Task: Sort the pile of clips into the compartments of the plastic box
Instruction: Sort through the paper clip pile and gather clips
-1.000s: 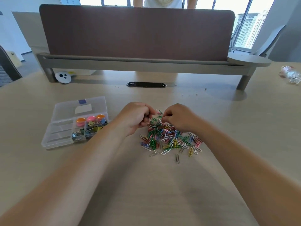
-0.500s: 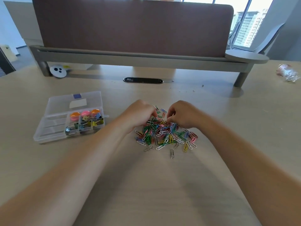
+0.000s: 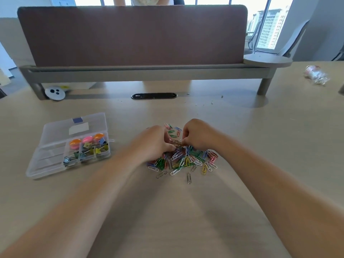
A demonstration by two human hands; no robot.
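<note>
The pile of clips [image 3: 186,161] lies mid-table. The 2 hands meet over its far side. The left hand [image 3: 155,143] and the right hand [image 3: 198,135] each have their fingers curled narrow, pinching clips there. The plastic box [image 3: 46,161] lies open toward the table's left edge and holds binder clips [image 3: 91,151].

This is an office: a beige wooden desk [image 3: 279,127] carries a brown fabric divider screen [image 3: 130,34] and a black oval cable slot [image 3: 154,95]; tall grey buildings [image 3: 269,28] show through the glass window [image 3: 214,0].
</note>
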